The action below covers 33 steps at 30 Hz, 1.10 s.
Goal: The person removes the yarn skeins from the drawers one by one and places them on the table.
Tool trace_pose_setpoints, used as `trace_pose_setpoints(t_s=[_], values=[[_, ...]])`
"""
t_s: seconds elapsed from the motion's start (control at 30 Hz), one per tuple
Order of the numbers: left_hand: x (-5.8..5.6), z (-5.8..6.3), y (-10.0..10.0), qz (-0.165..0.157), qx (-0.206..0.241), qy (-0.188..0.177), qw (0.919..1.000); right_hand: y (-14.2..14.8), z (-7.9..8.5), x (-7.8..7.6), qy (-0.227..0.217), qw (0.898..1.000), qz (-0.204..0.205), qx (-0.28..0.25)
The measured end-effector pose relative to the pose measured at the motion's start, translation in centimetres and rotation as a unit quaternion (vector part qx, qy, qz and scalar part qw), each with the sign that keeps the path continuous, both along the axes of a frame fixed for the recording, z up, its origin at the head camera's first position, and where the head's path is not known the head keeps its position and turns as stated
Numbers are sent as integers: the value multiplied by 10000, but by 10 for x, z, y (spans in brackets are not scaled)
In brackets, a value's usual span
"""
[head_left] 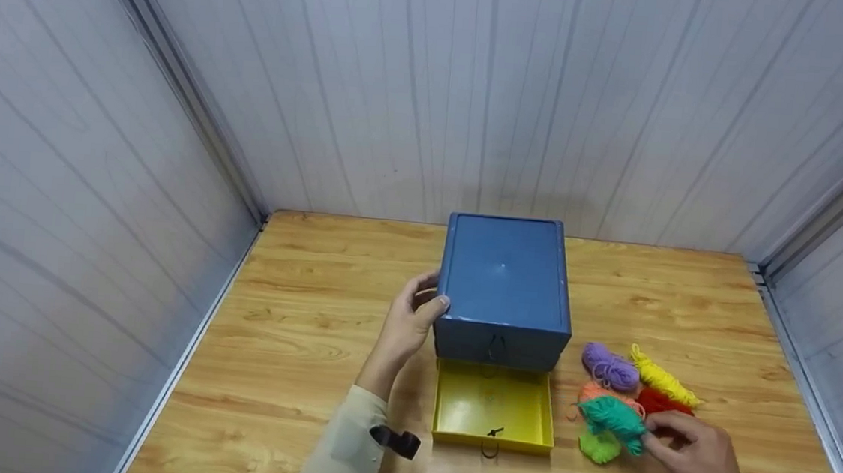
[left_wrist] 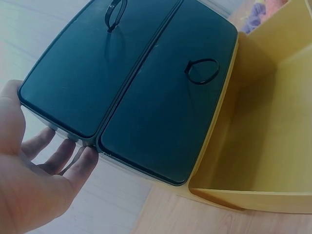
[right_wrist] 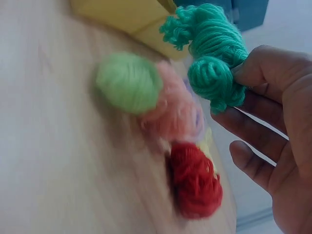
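A blue drawer cabinet (head_left: pixel 505 273) stands on the table, its lowest yellow drawer (head_left: pixel 487 407) pulled out with nothing visible inside. My left hand (head_left: pixel 415 315) grips the cabinet's left side near the front top corner; in the left wrist view its bent fingers (left_wrist: pixel 80 163) touch the side wall. Between thumb and fingers, my right hand (head_left: pixel 701 458) pinches a teal-green yarn skein (right_wrist: pixel 217 53), held above the other yarn. Below and around it lie a light green skein (right_wrist: pixel 129 83), a salmon skein (right_wrist: pixel 173 109) and a red skein (right_wrist: pixel 195 183).
Behind those are a purple skein (head_left: pixel 610 366) and a yellow skein (head_left: pixel 662 377), right of the cabinet. Two dark drawer fronts (left_wrist: pixel 161 97) with black loop handles (left_wrist: pixel 202 71) are closed. White panel walls (head_left: pixel 403 92) enclose the wooden table (head_left: pixel 290 376) at the back and sides.
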State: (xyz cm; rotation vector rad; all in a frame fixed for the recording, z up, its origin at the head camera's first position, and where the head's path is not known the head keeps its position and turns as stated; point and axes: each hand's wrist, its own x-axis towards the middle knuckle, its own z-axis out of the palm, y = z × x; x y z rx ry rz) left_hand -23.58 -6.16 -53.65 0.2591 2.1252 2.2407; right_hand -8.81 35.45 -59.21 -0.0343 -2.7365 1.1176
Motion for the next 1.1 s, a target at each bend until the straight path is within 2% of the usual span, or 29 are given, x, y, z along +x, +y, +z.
trace_pose_setpoints(t_s=[0.27,0.57,0.83,0.93,1.1], values=[[-1,-1,0,36,47,27,10000,28,-8,16,-188,9989,-382,214],[0,0,1,36,118,10,9999,52,-24,27,-1060,9918,-671,247],[0,1,2,55,-7,-44,10000,66,-38,27,-1888,9789,-766,123],[0,1,2,48,-12,-52,10000,69,-44,26,-1948,9777,-784,68],[1,1,1,15,-17,-63,10000,71,-50,27,-1796,9801,-841,-126]])
